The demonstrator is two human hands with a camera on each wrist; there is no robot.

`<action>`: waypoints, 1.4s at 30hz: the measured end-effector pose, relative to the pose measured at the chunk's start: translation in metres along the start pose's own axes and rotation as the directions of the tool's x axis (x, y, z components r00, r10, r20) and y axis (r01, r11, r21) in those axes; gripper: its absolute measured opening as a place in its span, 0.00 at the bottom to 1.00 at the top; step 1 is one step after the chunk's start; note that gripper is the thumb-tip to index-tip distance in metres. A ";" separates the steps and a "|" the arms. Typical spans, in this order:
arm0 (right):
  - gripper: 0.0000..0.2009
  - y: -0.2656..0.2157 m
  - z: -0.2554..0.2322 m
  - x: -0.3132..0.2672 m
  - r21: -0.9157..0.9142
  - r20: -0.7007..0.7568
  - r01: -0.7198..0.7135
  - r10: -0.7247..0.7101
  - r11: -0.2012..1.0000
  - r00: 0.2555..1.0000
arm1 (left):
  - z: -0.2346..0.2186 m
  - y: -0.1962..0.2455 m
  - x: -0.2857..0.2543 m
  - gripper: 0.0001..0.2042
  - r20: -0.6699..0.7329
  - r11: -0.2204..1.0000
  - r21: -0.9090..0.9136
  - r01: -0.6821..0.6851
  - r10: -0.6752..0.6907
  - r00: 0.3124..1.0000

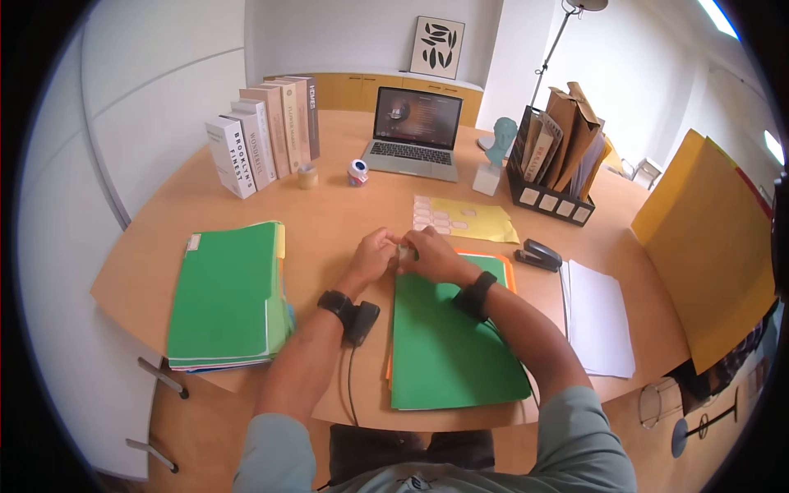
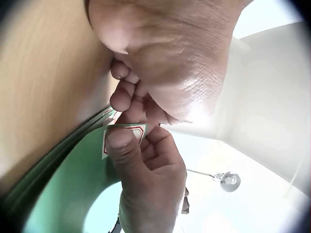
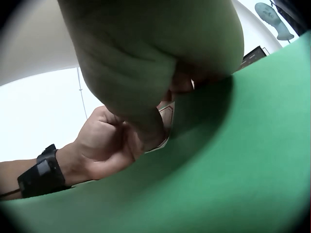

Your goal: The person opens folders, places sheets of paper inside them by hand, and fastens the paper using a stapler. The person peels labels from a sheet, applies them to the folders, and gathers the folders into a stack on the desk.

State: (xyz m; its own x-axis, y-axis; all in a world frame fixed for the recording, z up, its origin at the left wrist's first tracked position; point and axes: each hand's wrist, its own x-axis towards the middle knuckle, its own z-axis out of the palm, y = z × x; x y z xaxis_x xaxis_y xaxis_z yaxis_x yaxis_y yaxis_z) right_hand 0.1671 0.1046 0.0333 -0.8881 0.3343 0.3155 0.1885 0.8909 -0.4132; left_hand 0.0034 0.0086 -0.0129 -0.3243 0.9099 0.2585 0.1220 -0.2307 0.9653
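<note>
A green folder (image 1: 444,353) lies in front of the person, with orange edges showing from beneath it. At its top left corner is a small white label (image 2: 140,130) with a red and green border. My right hand (image 1: 437,256) pinches the label and folder edge, its thumb flat on the label in the left wrist view. Curled fingers of my left hand (image 1: 374,259) meet the same corner from the left, at the label's edge. The left fingertips are partly hidden behind the palm. A yellow sheet of labels (image 1: 481,220) lies just beyond the hands.
A stack of green folders (image 1: 222,296) lies at left. To the right are a black stapler (image 1: 538,255) and white paper (image 1: 600,320). Farther back stand books (image 1: 271,135), a laptop (image 1: 415,135), a small bust (image 1: 500,144) and a file holder (image 1: 551,201).
</note>
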 end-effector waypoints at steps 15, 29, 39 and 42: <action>0.09 0.024 -0.022 0.010 0.097 -0.114 -0.052 0.063 0.994 0.991 | 0.001 0.002 -0.007 0.09 0.260 0.994 0.103 -0.027 -0.001 0.966; 0.09 0.021 -0.022 0.006 0.224 -0.181 -0.095 0.137 0.970 0.974 | 0.000 0.002 -0.001 0.07 0.304 0.976 0.218 -0.025 -0.043 0.952; 0.09 0.090 -0.104 -0.104 0.867 -0.328 -0.053 0.648 0.495 0.688 | 0.006 0.025 -0.003 0.09 0.006 0.998 0.069 0.004 -0.004 1.000; 0.09 0.108 -0.101 -0.142 0.920 -0.368 0.102 0.743 0.379 0.559 | -0.008 0.041 0.002 0.08 -0.125 0.993 0.081 0.082 -0.072 0.990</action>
State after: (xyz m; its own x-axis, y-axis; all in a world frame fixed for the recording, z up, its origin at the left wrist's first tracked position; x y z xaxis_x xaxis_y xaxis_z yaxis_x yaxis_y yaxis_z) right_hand 0.3557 0.1841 0.0305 -0.2021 0.9620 0.1833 -0.4045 0.0884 -0.9102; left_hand 0.0001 -0.0023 0.0277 -0.4467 0.8741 0.1910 0.1701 -0.1266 0.9773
